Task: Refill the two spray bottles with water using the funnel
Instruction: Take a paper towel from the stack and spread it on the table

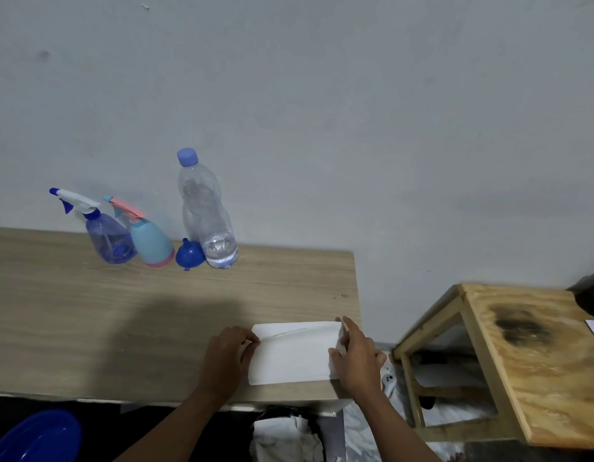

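Observation:
Two spray bottles stand at the back of the wooden table (88, 311): a clear blue one (107, 240) with a white and blue trigger, and to its right a light blue one (152, 243) with a pink trigger. A blue funnel (188, 256) lies on its side beside them. A tall clear water bottle (207, 215) with a blue cap stands right of the funnel, with a little water at its bottom. Near the front right corner lies a folded white paper towel (295, 353). My left hand (227, 356) pinches its left edge and my right hand (355, 356) holds its right edge.
A grey wall rises behind the table. A plywood stool (529, 361) with a dark scorch mark stands to the right, a dark object on its far corner. A blue basin (35, 438) sits low at the left, and white cloth (285, 435) lies below the table's front edge.

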Demonstrator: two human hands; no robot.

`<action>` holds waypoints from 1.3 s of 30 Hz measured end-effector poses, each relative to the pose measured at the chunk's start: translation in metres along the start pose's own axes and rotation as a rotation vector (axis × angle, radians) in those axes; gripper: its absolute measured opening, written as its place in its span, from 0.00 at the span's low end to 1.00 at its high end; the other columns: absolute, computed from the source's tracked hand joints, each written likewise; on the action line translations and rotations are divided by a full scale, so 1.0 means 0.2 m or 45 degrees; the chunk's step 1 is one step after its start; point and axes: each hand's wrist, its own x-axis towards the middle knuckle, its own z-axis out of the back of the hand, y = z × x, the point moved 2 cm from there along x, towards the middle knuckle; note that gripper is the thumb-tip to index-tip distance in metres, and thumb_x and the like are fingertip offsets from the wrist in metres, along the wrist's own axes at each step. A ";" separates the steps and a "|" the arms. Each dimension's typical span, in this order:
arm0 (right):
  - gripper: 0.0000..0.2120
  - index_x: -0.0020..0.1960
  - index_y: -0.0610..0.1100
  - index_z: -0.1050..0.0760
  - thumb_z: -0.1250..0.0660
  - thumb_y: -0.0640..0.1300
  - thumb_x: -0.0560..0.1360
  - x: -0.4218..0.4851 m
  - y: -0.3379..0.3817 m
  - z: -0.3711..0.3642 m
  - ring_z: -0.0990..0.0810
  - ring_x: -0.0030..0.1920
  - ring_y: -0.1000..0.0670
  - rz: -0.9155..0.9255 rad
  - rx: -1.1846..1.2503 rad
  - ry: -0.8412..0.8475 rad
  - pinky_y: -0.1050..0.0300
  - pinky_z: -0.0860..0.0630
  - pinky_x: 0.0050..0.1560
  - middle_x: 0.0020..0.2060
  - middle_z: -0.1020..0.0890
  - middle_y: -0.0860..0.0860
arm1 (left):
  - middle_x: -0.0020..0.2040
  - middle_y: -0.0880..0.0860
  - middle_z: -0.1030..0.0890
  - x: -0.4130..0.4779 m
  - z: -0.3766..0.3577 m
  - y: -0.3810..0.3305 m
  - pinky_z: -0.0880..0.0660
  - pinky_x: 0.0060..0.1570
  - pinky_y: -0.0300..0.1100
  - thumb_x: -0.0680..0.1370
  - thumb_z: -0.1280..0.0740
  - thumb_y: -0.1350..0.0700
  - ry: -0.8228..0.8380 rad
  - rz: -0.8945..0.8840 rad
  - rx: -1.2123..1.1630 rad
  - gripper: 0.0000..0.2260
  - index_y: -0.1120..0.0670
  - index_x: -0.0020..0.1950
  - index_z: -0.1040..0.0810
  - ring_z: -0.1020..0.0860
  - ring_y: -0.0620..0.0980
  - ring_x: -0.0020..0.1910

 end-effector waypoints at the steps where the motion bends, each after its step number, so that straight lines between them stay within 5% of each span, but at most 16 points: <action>1: 0.28 0.68 0.64 0.37 0.29 0.46 0.75 0.00 0.00 0.00 0.30 0.55 0.52 -0.004 0.005 0.004 0.54 0.44 0.56 0.48 0.23 0.59 | 0.40 0.42 0.22 0.00 0.00 0.00 0.25 0.42 0.50 0.73 0.37 0.48 -0.005 0.008 -0.014 0.05 0.45 0.44 0.23 0.22 0.48 0.40; 9: 0.12 0.57 0.57 0.31 0.33 0.48 0.77 0.00 -0.01 0.00 0.26 0.51 0.52 -0.019 0.063 -0.047 0.54 0.43 0.55 0.43 0.21 0.58 | 0.34 0.42 0.22 -0.03 0.00 -0.05 0.28 0.35 0.44 0.76 0.34 0.53 -0.009 0.158 -0.179 0.02 0.46 0.44 0.26 0.23 0.45 0.33; 14: 0.11 0.57 0.60 0.32 0.35 0.48 0.79 0.01 -0.05 -0.02 0.23 0.50 0.53 0.027 0.054 -0.081 0.53 0.42 0.56 0.42 0.20 0.58 | 0.33 0.45 0.21 -0.03 0.00 -0.05 0.25 0.35 0.46 0.78 0.30 0.60 -0.007 0.260 -0.205 0.11 0.44 0.45 0.29 0.22 0.45 0.32; 18: 0.13 0.62 0.59 0.26 0.36 0.45 0.80 0.02 -0.02 0.01 0.23 0.50 0.54 0.064 -0.049 -0.090 0.52 0.40 0.57 0.42 0.18 0.58 | 0.31 0.47 0.23 -0.02 0.01 -0.05 0.26 0.33 0.48 0.78 0.32 0.60 -0.003 0.236 -0.183 0.11 0.46 0.45 0.31 0.23 0.48 0.30; 22: 0.07 0.55 0.56 0.21 0.35 0.47 0.79 0.02 0.01 0.01 0.20 0.51 0.53 0.060 -0.085 -0.119 0.54 0.40 0.54 0.45 0.15 0.56 | 0.31 0.44 0.26 -0.01 0.01 -0.06 0.29 0.32 0.45 0.78 0.35 0.57 -0.005 0.157 -0.134 0.06 0.46 0.45 0.29 0.26 0.45 0.29; 26: 0.07 0.47 0.56 0.24 0.36 0.45 0.79 0.01 0.01 0.01 0.22 0.44 0.56 0.111 -0.053 -0.139 0.54 0.40 0.52 0.39 0.17 0.57 | 0.38 0.41 0.20 -0.01 0.00 -0.05 0.28 0.38 0.41 0.76 0.41 0.51 0.005 0.069 -0.074 0.08 0.46 0.48 0.22 0.21 0.44 0.35; 32: 0.10 0.48 0.60 0.27 0.34 0.43 0.77 -0.04 -0.01 0.03 0.26 0.52 0.54 0.430 0.186 -0.175 0.49 0.32 0.54 0.49 0.26 0.62 | 0.39 0.30 0.30 -0.03 -0.04 -0.03 0.28 0.45 0.47 0.69 0.39 0.36 0.164 0.131 0.069 0.18 0.38 0.56 0.23 0.26 0.37 0.36; 36: 0.07 0.48 0.57 0.27 0.35 0.44 0.78 -0.07 0.01 0.06 0.24 0.57 0.56 0.434 0.465 -0.142 0.50 0.26 0.57 0.52 0.22 0.62 | 0.43 0.38 0.26 -0.01 -0.05 -0.04 0.28 0.45 0.48 0.70 0.37 0.39 0.096 0.181 0.094 0.11 0.42 0.46 0.23 0.21 0.44 0.43; 39: 0.06 0.47 0.54 0.25 0.34 0.43 0.79 -0.07 0.02 0.08 0.21 0.50 0.58 0.265 0.597 -0.067 0.55 0.24 0.52 0.46 0.18 0.58 | 0.53 0.44 0.24 0.00 -0.03 -0.06 0.27 0.47 0.50 0.68 0.28 0.47 0.005 0.188 0.071 0.06 0.42 0.41 0.23 0.23 0.49 0.53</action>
